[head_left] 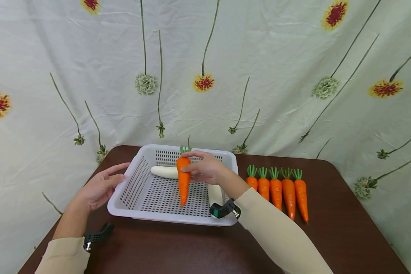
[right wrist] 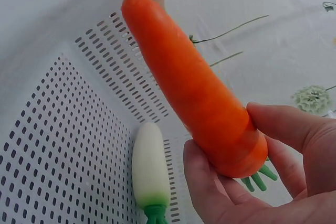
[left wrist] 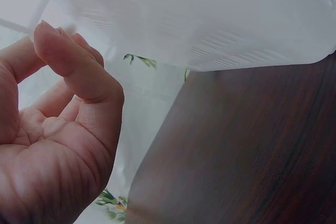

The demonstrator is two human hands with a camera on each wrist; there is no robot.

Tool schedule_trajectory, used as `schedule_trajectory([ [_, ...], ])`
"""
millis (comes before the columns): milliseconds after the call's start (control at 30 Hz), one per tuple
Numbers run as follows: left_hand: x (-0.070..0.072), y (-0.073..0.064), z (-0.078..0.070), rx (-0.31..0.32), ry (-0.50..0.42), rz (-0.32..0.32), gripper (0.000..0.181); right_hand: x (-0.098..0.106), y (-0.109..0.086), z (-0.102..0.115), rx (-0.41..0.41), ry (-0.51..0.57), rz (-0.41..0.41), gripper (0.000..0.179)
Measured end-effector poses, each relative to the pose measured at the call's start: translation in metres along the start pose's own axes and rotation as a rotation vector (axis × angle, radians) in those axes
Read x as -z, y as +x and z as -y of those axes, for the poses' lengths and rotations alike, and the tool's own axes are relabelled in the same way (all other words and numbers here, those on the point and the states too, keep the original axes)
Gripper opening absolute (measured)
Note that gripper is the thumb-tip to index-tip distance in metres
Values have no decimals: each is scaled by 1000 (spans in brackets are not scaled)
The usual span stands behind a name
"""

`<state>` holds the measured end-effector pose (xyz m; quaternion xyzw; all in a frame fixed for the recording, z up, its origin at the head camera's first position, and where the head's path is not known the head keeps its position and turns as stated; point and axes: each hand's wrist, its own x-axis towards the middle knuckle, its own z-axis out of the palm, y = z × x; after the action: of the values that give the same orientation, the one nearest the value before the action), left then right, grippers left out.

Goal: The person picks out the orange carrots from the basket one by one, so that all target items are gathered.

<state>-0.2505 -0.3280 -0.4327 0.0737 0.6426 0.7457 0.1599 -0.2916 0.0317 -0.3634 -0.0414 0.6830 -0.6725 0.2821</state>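
My right hand [head_left: 207,167] holds an orange carrot [head_left: 183,179] by its thick end, thumb on one side and fingers on the other, over the white perforated basket [head_left: 157,219]. In the right wrist view the carrot [right wrist: 189,82] slants across, its green stalks partly behind the fingers. Two white radishes lie inside: one radish [head_left: 163,172] along the back, the other radish [head_left: 214,194] at the right, partly hidden by the wrist. A green top shows on one radish [right wrist: 150,166]. At the basket's left rim, my left hand [head_left: 101,187] pinches the edge between thumb and fingers.
Several carrots [head_left: 289,198] lie side by side on the dark brown table [head_left: 164,247], right of the basket, partly behind the right forearm. Behind the table hangs a pale cloth [head_left: 277,57] with printed flowers. Each wrist wears a black band [head_left: 222,209].
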Motion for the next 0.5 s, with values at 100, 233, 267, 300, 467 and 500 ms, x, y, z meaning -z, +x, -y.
schedule_trajectory([
  [100, 0, 0, 0, 2, -8, 7, 47, 5, -4, 0, 15, 8, 5, 49],
  [233, 0, 0, -1, 7, -8, 7, 49, 12, -11, -2, 35, 29, 24, 52],
  [267, 0, 0, -1, 8, -6, 5, 49, 13, -13, -2, 37, 34, 31, 53],
  [300, 0, 0, -1, 9, -5, 4, 49, 15, -15, -2, 37, 41, 33, 54],
  [467, -1, -1, -2, 7, -1, 3, 49, 23, -22, -1, 26, 67, 26, 55],
  [500, -1, -1, -2, 7, -1, 4, 49, 24, -24, -1, 29, 66, 22, 55],
])
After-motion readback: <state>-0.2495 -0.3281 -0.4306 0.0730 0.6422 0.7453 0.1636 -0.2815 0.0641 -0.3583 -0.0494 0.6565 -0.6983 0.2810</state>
